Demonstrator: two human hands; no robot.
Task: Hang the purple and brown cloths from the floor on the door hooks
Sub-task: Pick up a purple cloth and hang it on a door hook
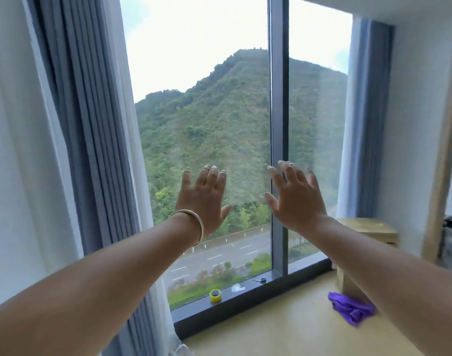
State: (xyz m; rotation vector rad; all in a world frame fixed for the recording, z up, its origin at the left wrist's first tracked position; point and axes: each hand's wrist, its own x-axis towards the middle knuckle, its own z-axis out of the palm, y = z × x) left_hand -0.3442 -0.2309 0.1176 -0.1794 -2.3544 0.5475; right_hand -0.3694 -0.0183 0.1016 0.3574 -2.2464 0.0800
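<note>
Nothing of the task looks done yet. Both arms are stretched out toward the window: the left hand (pixel 204 194), with a bangle (pixel 194 222) on its wrist, and the right hand (pixel 295 196) are each spread wide with straight fingers, backs toward the camera, holding nothing. Whether the fingertips actually touch the glass cannot be told. The purple cloth (pixel 350 308) lies crumpled on the floor (pixel 284 327) at the lower right, just beside a light wooden piece of furniture (pixel 368 232) and partly hidden behind the right forearm — well apart from either hand. The brown cloth is not in view, and neither are any door hooks; a pale wooden frame (pixel 443 155) at the far right edge may belong to a door, though that is a guess. On the dark window sill (pixel 245 296) stand a roll of yellow tape (pixel 215 295) and, further right, what looks like a small pair of scissors (pixel 260 280). Grey curtains (pixel 91 140) hang at the left. As I judge it, the whole job remains — picking up the purple cloth, finding the brown one, and carrying both to the hooks.
</note>
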